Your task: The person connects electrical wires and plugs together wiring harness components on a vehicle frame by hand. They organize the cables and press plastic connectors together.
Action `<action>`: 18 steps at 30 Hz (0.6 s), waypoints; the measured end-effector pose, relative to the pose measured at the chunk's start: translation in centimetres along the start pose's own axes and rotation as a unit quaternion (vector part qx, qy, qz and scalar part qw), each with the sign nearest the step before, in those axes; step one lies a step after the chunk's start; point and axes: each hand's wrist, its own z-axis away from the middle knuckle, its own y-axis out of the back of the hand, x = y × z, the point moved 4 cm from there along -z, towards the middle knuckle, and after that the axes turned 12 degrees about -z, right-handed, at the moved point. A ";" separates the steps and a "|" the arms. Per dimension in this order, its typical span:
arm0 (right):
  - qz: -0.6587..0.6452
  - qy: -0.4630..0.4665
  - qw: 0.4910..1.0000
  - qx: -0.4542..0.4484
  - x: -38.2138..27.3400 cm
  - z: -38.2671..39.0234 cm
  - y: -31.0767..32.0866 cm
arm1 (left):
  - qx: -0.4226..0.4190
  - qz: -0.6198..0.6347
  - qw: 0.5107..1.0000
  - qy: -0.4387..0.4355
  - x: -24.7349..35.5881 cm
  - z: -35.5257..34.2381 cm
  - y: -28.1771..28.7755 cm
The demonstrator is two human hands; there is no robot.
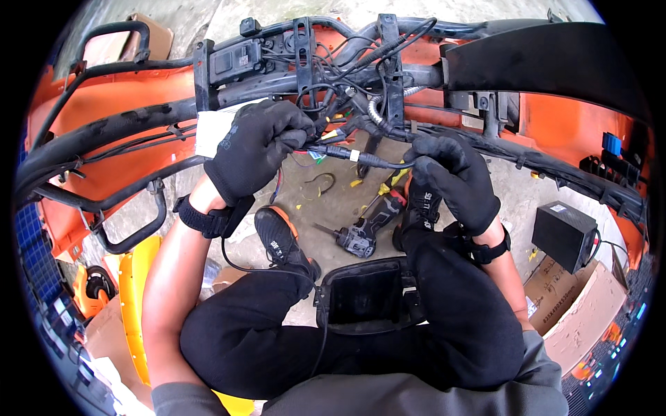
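Note:
A black cable with an inline connector (350, 154) and a white band stretches between my two gloved hands, in front of the dark tube frame (263, 87). My left hand (257, 149), in a black glove, is closed by the connector's left end, where thin coloured wires show; its fingertips partly hide what they grip. My right hand (458, 180), also in a black glove, pinches the cable to the right of the connector. Behind them, a tangle of black wires and connectors (347, 104) hangs at the frame, with a corrugated silver sleeve (377, 111) beside it.
Orange body panels (132, 114) flank the frame. On the floor between my shoes lies a cordless power tool (361, 232), near a yellow-handled screwdriver (388, 186). An open black case (365, 295) stands below it. A black box (565, 232) sits by a carton (576, 298) at right.

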 end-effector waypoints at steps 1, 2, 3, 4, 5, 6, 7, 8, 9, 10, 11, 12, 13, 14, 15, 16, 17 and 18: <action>0.005 -0.001 1.000 0.000 0.0 0.0 0.0 | -0.005 0.035 0.999 0.022 -0.2 0.1 0.0; 0.008 -0.002 1.000 0.000 0.1 0.0 0.0 | -0.010 0.069 0.997 0.044 -0.5 0.3 0.0; 0.012 -0.003 1.000 0.000 0.2 0.0 0.1 | -0.015 0.102 0.992 0.067 -0.6 0.5 0.0; 0.013 -0.010 1.000 0.000 0.2 0.0 0.1 | -0.020 0.143 0.986 0.089 -0.7 0.5 0.3; 0.013 -0.017 1.000 -0.001 0.0 0.0 0.1 | -0.025 0.181 0.977 0.112 -0.4 0.3 0.8; 0.013 -0.025 1.000 -0.002 0.0 0.0 0.1 | -0.028 0.220 0.966 0.135 -0.2 0.1 1.0; 0.014 -0.020 1.000 0.001 0.1 0.0 0.3 | -0.024 0.231 0.964 0.131 -0.1 0.0 1.2; 0.016 -0.014 1.000 0.004 0.2 0.1 0.4 | -0.018 0.241 0.962 0.126 -0.1 -0.1 1.4; 0.018 -0.008 1.000 0.007 0.3 0.1 0.4 | -0.012 0.251 0.960 0.122 -0.2 -0.2 1.6; 0.007 -0.024 1.000 0.014 0.4 0.2 0.5 | -0.035 0.267 0.957 0.109 -0.9 -0.1 2.0; 0.012 -0.013 1.000 0.010 0.4 0.2 0.4 | -0.030 0.265 0.957 0.115 -1.2 -0.1 2.2; 0.016 -0.002 1.000 0.006 0.3 0.2 0.4 | -0.025 0.263 0.957 0.121 -1.4 0.0 2.4; 0.019 0.009 1.000 0.003 0.2 0.2 0.3 | -0.020 0.261 0.957 0.126 -1.5 0.1 2.5; 0.012 -0.005 1.000 0.005 0.2 0.3 0.3 | -0.026 0.262 0.956 0.133 -1.3 0.2 2.8; 0.011 -0.002 1.000 0.007 0.2 0.3 0.2 | -0.021 0.261 0.956 0.133 -1.3 0.2 2.8; 0.011 0.001 1.000 0.010 0.3 0.4 0.2 | -0.016 0.259 0.956 0.133 -1.3 0.3 2.8; 0.010 0.005 1.000 0.013 0.2 0.4 0.1 | -0.011 0.258 0.957 0.131 -1.2 0.3 2.9; 0.013 0.004 1.000 0.009 0.2 0.4 0.2 | -0.012 0.255 0.958 0.127 -1.2 0.3 2.9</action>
